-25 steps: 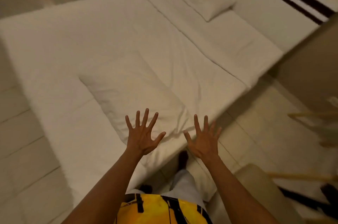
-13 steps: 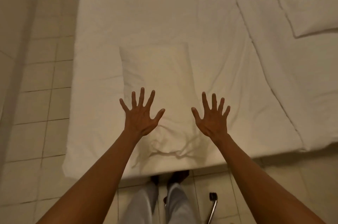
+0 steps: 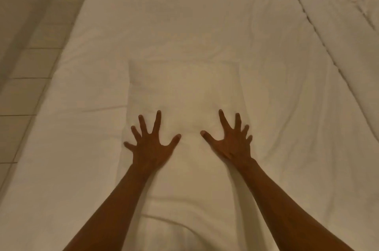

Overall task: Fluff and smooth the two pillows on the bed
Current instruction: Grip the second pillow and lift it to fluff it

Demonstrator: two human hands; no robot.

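**Both hands spread over a white pillow**

A white bed (image 3: 184, 25) fills your view, a second mattress (image 3: 348, 35) adjoining at right. The pillow (image 3: 184, 90) lies near-centre on the sheet. Your left hand (image 3: 150, 146) and right hand (image 3: 231, 144) rest over it, fingers splayed wide, gripping nothing.

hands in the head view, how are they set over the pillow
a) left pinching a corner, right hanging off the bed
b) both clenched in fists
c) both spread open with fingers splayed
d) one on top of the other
c: the left hand and right hand lie side by side over the near half of the pillow, palms down, fingers fanned wide and gripping nothing.
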